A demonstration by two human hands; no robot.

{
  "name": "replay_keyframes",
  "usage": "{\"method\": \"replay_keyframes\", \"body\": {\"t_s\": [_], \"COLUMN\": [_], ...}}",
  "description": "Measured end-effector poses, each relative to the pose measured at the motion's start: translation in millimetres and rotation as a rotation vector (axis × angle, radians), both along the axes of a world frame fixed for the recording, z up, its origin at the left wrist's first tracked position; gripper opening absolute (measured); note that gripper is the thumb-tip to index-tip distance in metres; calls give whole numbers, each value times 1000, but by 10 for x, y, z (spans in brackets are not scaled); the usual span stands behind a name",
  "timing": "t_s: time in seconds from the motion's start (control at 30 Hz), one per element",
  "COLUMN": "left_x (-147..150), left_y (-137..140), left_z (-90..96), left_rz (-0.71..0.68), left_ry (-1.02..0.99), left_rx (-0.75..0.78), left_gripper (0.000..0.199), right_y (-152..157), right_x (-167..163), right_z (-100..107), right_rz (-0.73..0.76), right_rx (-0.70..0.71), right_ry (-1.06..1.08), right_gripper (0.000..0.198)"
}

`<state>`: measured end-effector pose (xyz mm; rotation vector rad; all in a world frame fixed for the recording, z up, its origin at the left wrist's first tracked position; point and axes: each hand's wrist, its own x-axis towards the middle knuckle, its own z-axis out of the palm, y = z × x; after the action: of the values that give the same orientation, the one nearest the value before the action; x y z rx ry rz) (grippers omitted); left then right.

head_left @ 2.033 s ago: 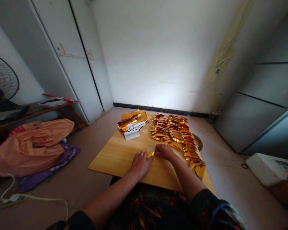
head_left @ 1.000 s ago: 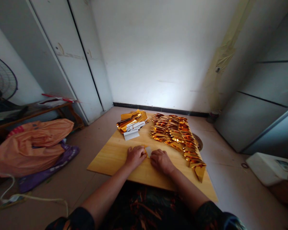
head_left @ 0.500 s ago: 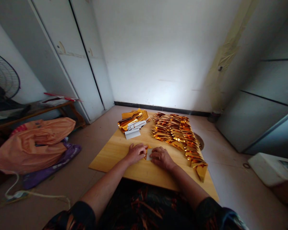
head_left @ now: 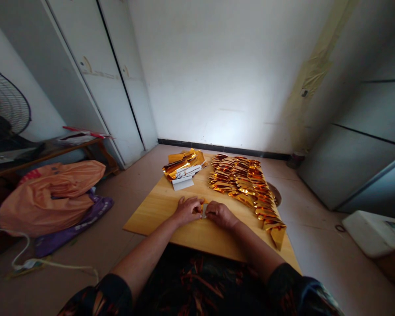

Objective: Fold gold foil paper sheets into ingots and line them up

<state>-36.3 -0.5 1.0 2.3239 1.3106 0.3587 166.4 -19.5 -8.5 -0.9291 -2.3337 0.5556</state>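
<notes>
Near the front of the wooden board (head_left: 151,213), my left hand (head_left: 188,210) and my right hand (head_left: 220,214) meet over a small piece of gold foil paper (head_left: 204,211). Its pale backing shows between them, with a bit of gold at the left fingertips. Both hands have their fingers curled and closed on it, one at each side; they hide most of the sheet. Beyond my left hand lies a loose pile of gold paper (head_left: 181,162) with white-backed sheets (head_left: 183,183) in front. To the right stand rows of folded gold paper pieces (head_left: 240,177).
Left of the board, an orange cloth bundle (head_left: 52,188) and a purple bag (head_left: 75,228) lie on the floor near a white cable (head_left: 66,266). A fan (head_left: 6,101) stands at far left. A white box (head_left: 375,232) sits at right.
The fingers of my right hand have curled in more tightly, and less of the paper's pale side shows between the hands. The whole view has shifted slightly.
</notes>
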Motion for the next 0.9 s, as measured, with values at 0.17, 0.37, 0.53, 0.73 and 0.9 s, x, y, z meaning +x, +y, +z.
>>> {"method": "replay_keyframes", "body": {"t_s": [0.17,0.37,0.53,0.73,0.9], "left_x": [6,-5,-14,-14,-16], "left_y": [4,3,2,15,1], "left_z": [25,26,6,-18,-2], "left_rz": [-6,-11,-16,-6,-13], "left_ry": [5,-6,-10,-6,-15], "left_rx": [-27,-20,-3,-9,-12], "left_gripper": [13,11,11,11,12], "right_y": [27,47,57,30,31], "right_x": [15,47,-48,-200,-247], "right_z": [-14,-44,78,269,329], "right_rz": [28,-37,-174,-429,-467], "right_rx": [-26,-79,-206,-344,-365], "right_ry": [68,71,-39,-204,-276], "right_gripper": [27,13,10,8,8]}}
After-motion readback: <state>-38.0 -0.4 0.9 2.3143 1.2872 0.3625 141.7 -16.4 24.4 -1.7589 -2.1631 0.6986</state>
